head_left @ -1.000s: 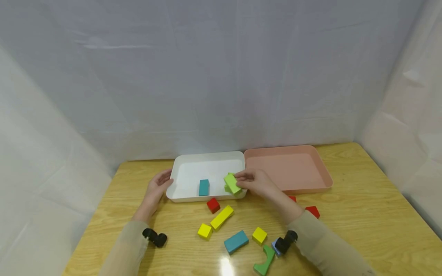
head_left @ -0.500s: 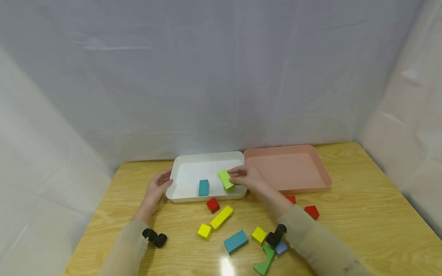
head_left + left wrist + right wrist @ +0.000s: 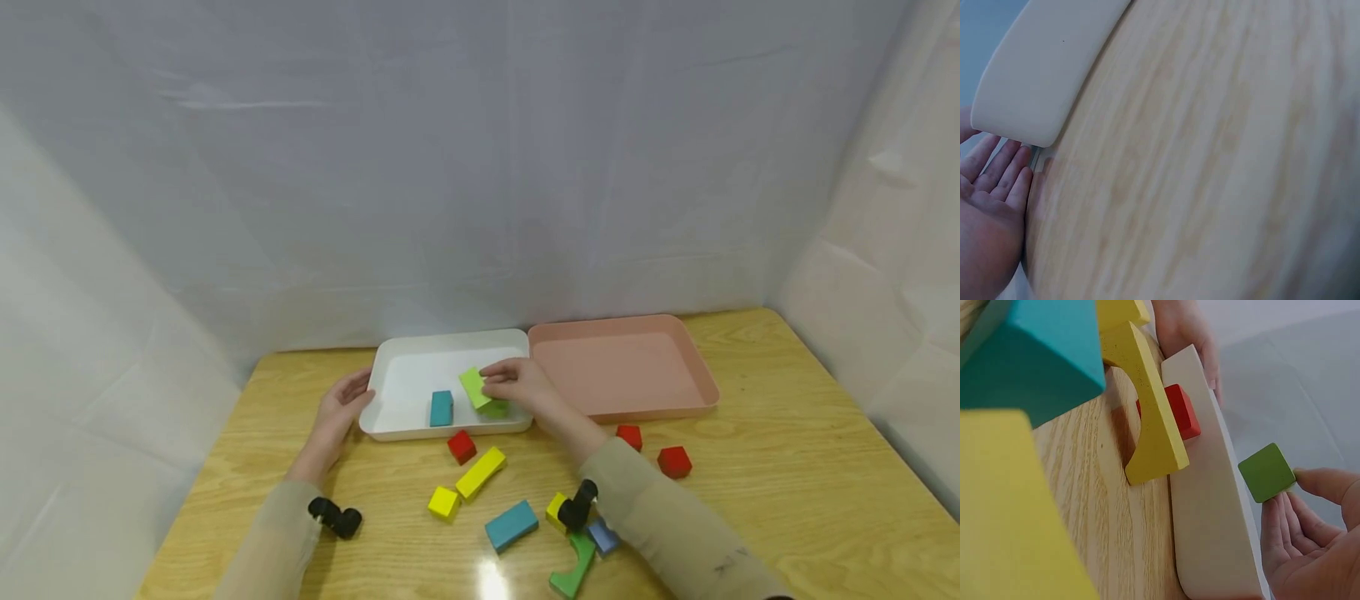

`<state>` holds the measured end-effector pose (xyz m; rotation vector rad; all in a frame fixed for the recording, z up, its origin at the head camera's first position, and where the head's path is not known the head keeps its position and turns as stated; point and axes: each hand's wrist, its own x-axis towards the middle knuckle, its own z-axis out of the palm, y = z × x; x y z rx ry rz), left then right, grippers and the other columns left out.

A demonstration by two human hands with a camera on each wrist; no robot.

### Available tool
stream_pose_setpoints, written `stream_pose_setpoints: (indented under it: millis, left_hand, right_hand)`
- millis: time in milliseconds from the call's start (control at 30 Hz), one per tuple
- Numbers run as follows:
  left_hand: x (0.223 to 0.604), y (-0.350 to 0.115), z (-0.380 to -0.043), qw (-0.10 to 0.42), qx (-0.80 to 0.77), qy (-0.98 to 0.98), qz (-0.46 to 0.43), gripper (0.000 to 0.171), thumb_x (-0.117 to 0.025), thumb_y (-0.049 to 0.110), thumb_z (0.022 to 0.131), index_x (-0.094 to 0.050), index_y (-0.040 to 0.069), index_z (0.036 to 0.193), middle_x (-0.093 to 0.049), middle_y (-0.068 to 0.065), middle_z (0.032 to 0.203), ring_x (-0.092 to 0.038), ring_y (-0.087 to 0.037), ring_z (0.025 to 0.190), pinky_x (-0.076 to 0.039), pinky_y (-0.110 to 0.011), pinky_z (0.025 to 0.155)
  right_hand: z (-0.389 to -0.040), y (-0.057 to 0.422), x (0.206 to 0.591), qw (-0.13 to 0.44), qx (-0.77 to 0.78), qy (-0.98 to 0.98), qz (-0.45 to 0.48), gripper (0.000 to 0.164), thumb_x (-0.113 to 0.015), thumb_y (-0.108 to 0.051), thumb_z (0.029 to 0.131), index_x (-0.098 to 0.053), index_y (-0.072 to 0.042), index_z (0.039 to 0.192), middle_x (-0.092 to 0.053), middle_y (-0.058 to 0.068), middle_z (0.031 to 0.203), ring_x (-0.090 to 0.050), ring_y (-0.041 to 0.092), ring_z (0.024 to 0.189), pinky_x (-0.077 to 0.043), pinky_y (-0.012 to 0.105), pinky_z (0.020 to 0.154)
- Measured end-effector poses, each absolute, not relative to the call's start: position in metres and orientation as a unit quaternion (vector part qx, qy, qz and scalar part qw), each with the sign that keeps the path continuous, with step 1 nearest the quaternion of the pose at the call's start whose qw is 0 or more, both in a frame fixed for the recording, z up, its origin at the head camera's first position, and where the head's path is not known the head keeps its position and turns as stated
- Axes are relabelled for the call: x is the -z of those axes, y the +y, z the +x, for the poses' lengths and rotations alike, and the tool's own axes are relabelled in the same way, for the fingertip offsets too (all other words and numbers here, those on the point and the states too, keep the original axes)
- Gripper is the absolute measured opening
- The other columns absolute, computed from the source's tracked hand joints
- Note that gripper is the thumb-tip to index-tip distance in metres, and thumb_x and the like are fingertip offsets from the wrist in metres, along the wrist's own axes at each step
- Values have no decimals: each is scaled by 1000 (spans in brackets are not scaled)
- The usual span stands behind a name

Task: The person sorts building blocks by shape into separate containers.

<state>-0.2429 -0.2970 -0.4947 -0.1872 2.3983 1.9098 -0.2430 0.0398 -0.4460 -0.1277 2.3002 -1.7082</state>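
Lime-green block [image 3: 474, 389] is up over the right part of the white tray [image 3: 412, 358], with the right hand [image 3: 517, 387] holding it.

Start at the left. The left hand [image 3: 333, 421] rests at the tray's end, its fingers loose and almost straight, thumb by the rim. If it pushes hard, the tray could shove the pink tray [image 3: 622, 367], which is right beside it. Next, the teal block [image 3: 442, 408] sits inside the white tray. The green one is near, so a swing too far left might bump it. Then the right hand pinches the block with thumb and fingertips only. If that pinch goes weak, the block might twist or drop. More to the right, the black wrist camera [image 3: 576, 506] looks close to the yellow cube [image 3: 555, 508]; a low arm could nudge it.

The block is bright, with flat sides and a square end with soft corners. It leans. A green patch [image 3: 497, 410] shows just under it; I can't tell if that is another block or a shine.
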Motion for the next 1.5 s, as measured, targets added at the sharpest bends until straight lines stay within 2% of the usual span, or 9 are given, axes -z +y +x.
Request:
stream_pose_setpoints:
  millis: [533, 933, 1500]
  left_hand:
    - [494, -298, -241, 31, -621, 781, -62, 58, -57, 10, 110, -36, 1, 163, -39, -23, 169, -40, -32, 154, -41, -1, 94]
    - [492, -298, -241, 31, -622, 780, -65, 58, -57, 10, 110, -36, 3, 163, -38, -21, 170, -38, -31, 156, -40, -2, 95]
    - [494, -297, -244, 35, -620, 781, -63, 58, -57, 12, 110, -36, 3, 163, -38, -20, 170, -38, -31, 156, -39, -3, 96]
  right_hand:
    - [-244, 28, 452, 158, 585, 794, -44, 28, -75, -12, 99, -75, -3, 125, -79, 12, 114, -71, 16, 101, -61, 28, 93]
    - [-244, 32, 452, 156, 581, 797, -46, 27, -76, -12, 98, -75, -4, 124, -80, 11, 113, -72, 17, 102, -60, 33, 100]
    - [-240, 45, 446, 179, 587, 787, -64, 30, -74, -16, 101, -73, -3, 128, -78, 14, 120, -73, 17, 103, -60, 35, 103]
